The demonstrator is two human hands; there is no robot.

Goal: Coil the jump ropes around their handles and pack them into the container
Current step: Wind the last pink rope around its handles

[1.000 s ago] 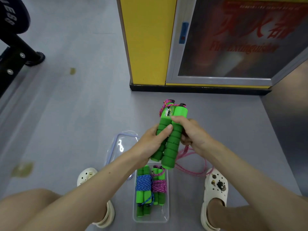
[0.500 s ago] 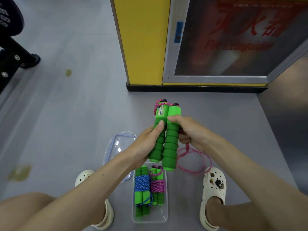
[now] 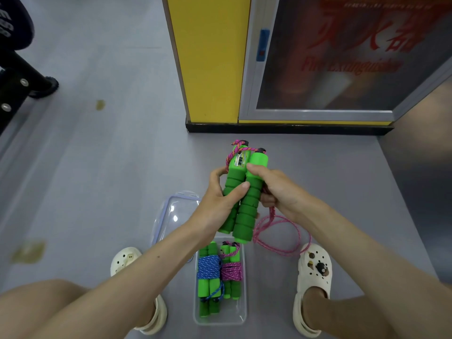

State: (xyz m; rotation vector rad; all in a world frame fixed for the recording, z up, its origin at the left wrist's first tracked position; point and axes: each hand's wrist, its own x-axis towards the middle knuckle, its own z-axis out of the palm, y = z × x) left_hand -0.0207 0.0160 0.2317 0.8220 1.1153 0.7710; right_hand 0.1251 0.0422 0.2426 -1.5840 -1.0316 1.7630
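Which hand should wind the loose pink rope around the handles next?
Right, probably. The pink rope drops from under the right hand and loops on the floor on that side, while the left hand wraps the green handles mid-length and can steady them.

left hand [image 3: 216, 206] regripped higher around green handles [image 3: 245, 222], thumb now across both

Matt foam handles [image 3: 244, 194]; glossy clear plastic container [image 3: 241, 311].

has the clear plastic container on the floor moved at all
No: the clear rectangular plastic container still lies between the left white clog and the right white clog.
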